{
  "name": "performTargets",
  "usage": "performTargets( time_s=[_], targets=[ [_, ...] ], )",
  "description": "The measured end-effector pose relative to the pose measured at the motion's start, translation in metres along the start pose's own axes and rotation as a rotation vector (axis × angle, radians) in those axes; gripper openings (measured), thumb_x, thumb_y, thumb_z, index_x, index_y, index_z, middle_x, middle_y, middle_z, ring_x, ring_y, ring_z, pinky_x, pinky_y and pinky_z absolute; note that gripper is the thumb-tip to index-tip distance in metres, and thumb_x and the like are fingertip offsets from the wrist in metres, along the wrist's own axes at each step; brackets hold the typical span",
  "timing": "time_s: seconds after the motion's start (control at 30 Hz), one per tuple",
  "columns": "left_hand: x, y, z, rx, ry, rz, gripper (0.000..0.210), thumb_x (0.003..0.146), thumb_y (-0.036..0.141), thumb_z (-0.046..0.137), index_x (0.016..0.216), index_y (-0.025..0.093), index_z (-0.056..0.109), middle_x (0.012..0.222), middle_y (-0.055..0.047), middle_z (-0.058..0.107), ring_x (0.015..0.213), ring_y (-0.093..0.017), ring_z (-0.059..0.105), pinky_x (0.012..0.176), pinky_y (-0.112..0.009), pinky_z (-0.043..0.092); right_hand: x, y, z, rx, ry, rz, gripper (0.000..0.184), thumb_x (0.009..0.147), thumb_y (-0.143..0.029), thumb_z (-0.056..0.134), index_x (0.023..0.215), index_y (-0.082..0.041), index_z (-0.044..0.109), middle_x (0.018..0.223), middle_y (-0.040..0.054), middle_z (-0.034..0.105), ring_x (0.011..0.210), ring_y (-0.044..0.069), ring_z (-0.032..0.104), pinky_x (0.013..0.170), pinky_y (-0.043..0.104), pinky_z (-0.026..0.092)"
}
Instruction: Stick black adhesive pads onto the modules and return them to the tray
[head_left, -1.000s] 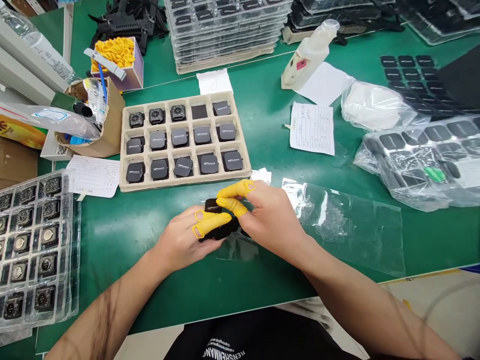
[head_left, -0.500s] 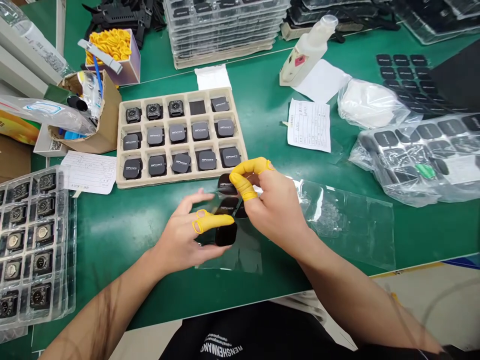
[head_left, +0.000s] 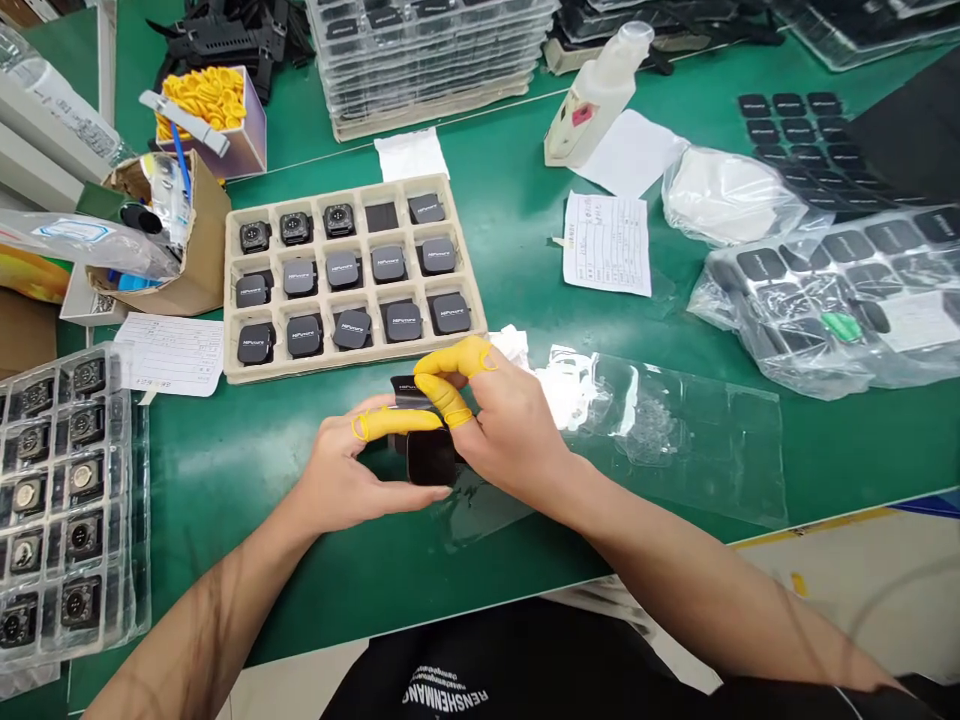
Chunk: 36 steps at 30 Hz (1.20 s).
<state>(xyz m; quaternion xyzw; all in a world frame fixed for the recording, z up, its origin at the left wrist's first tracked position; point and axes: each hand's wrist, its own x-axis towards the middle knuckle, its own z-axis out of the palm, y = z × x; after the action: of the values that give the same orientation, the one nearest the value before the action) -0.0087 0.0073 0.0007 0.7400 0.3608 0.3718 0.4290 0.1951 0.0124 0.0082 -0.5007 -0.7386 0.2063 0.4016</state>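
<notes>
My left hand (head_left: 345,475) grips a square black watch body (head_left: 431,458) by its edges, glossy screen toward me. A yellow finger cot covers its index finger, laid along the top edge. My right hand (head_left: 510,410), with yellow cots on thumb and index finger, pinches a thin black square film (head_left: 406,386) with white lettering just above the watch. The film's far part is tilted, and fingers hide some of it. Beneath both hands lies a clear plastic sheet (head_left: 487,515). Beyond them stands a beige compartment tray (head_left: 230,300) of watch bodies, many topped with lettered black squares.
At left are a clear tray (head_left: 56,490) of watch bodies, a cardboard box (head_left: 202,240) of tools and a box of yellow finger cots (head_left: 255,125). A white bottle (head_left: 589,105), paper slip (head_left: 606,245), bagged black squares (head_left: 825,300) and clear film (head_left: 720,435) lie rightward.
Both hands have come closer together. My right hand has moved left and slightly down with the lettered film, while the watch in my left hand has shifted slightly left and up.
</notes>
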Motion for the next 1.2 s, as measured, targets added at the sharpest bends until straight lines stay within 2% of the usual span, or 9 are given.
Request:
performTargets(
  time_s=[0.1,0.17,0.23,0.3,0.43,0.53,0.77,1.2],
  targets=[
    [0.001,0.003,0.002,0.030,-0.005,-0.018,0.045,0.070,0.025,0.095,0.113,0.023,0.080,0.102,-0.005,0.084,0.093,-0.025,0.080,0.092,-0.038,0.066,0.007,-0.005,-0.005,0.240,-0.033,0.174,0.010,0.094,-0.018,0.065,0.101,-0.025,0.068,0.097,0.0026,0.076,0.087,0.018,0.070,0.080,0.035,0.060],
    [0.002,0.003,0.003,0.063,0.005,-0.021,0.043,0.071,0.027,0.095,0.110,0.021,0.080,0.103,-0.006,0.084,0.092,-0.024,0.080,0.091,-0.036,0.066,0.014,-0.005,-0.014,0.398,0.065,0.302,0.009,0.092,-0.026,0.073,0.100,-0.026,0.070,0.096,0.0012,0.076,0.086,0.017,0.071,0.083,0.035,0.061],
    [0.001,0.001,0.005,0.098,0.047,-0.067,0.043,0.071,0.029,0.095,0.110,0.021,0.080,0.103,-0.006,0.084,0.091,-0.024,0.080,0.090,-0.035,0.066,0.020,-0.004,-0.024,0.544,0.208,0.388,0.018,0.087,-0.036,0.081,0.098,-0.027,0.071,0.098,0.0011,0.075,0.088,0.017,0.072,0.087,0.036,0.062],
    [0.000,-0.003,0.007,0.114,0.110,-0.147,0.047,0.070,0.031,0.095,0.114,0.022,0.080,0.101,-0.005,0.084,0.087,-0.022,0.079,0.086,-0.034,0.066,0.022,-0.004,-0.031,0.666,0.231,0.465,0.029,0.079,-0.045,0.088,0.094,-0.027,0.072,0.096,0.0009,0.075,0.089,0.018,0.072,0.089,0.037,0.062],
    [-0.003,-0.009,0.010,0.068,0.180,-0.226,0.053,0.069,0.030,0.096,0.119,0.024,0.079,0.105,-0.005,0.083,0.091,-0.022,0.078,0.086,-0.035,0.065,0.014,-0.007,-0.030,0.714,-0.089,0.647,0.038,0.068,-0.051,0.095,0.085,-0.024,0.075,0.089,0.0025,0.076,0.084,0.020,0.072,0.081,0.037,0.063],
    [-0.003,-0.011,0.011,0.052,0.187,-0.234,0.053,0.071,0.028,0.095,0.121,0.024,0.079,0.107,-0.006,0.082,0.095,-0.023,0.077,0.088,-0.036,0.064,0.008,-0.007,-0.020,0.671,-0.196,0.730,0.041,0.068,-0.053,0.094,0.088,-0.022,0.076,0.090,0.0049,0.079,0.085,0.021,0.074,0.081,0.038,0.064],
    [-0.002,-0.008,0.012,0.078,0.181,-0.182,0.050,0.072,0.024,0.094,0.119,0.023,0.079,0.106,-0.005,0.081,0.096,-0.022,0.077,0.092,-0.036,0.064,0.004,-0.004,-0.009,0.708,-0.214,0.833,0.039,0.068,-0.051,0.095,0.088,-0.023,0.077,0.091,0.0054,0.081,0.086,0.021,0.076,0.080,0.035,0.064],
    [-0.001,-0.006,0.011,0.105,0.182,-0.183,0.048,0.074,0.031,0.094,0.119,0.024,0.078,0.106,-0.004,0.082,0.096,-0.022,0.076,0.090,-0.035,0.063,0.000,-0.005,-0.004,0.646,-0.164,0.819,0.039,0.064,-0.050,0.097,0.088,-0.025,0.079,0.089,0.0035,0.080,0.080,0.019,0.072,0.077,0.034,0.062]
  ],
)
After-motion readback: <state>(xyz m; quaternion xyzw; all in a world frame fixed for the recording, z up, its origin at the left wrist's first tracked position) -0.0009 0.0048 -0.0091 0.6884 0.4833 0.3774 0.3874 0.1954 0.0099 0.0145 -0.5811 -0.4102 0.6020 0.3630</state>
